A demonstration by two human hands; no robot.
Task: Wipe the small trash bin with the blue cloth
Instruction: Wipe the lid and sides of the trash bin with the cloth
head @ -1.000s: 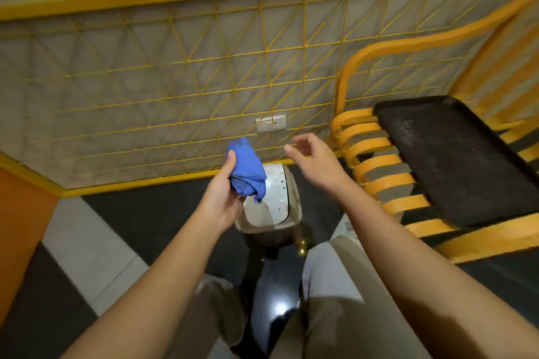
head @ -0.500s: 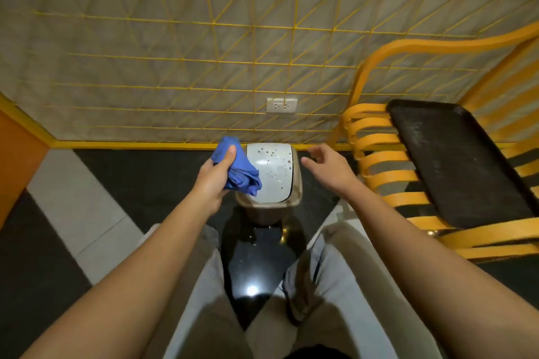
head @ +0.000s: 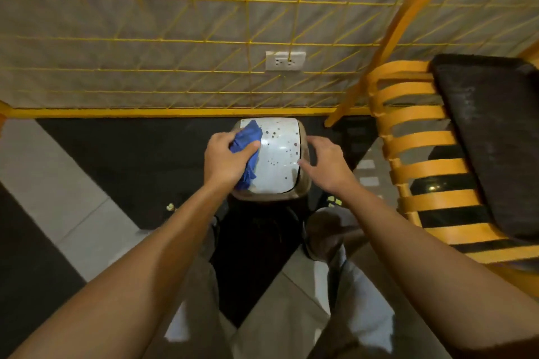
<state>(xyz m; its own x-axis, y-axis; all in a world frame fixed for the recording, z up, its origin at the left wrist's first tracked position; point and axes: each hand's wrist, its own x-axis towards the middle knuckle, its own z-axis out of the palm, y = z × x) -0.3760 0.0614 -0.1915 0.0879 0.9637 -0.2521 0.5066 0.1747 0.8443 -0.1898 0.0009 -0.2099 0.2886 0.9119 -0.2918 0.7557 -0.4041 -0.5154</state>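
A small trash bin (head: 277, 160) with a white lid dotted with dark spots and a beige rim stands on the dark floor by the wall. My left hand (head: 226, 159) grips a crumpled blue cloth (head: 247, 144) and holds it against the lid's left side. My right hand (head: 322, 162) rests on the bin's right rim, fingers curved over the edge and thumb on the lid's edge.
An orange slatted chair (head: 420, 169) with a black seat pad (head: 495, 131) stands close on the right. A wall with a yellow grid and a power outlet (head: 285, 60) lies just behind the bin. My knees (head: 329, 227) are near the bin's front.
Both hands have come down onto the bin. The cloth, held in the air before, now lies on the lid's left side, and the right hand has reached the right rim.
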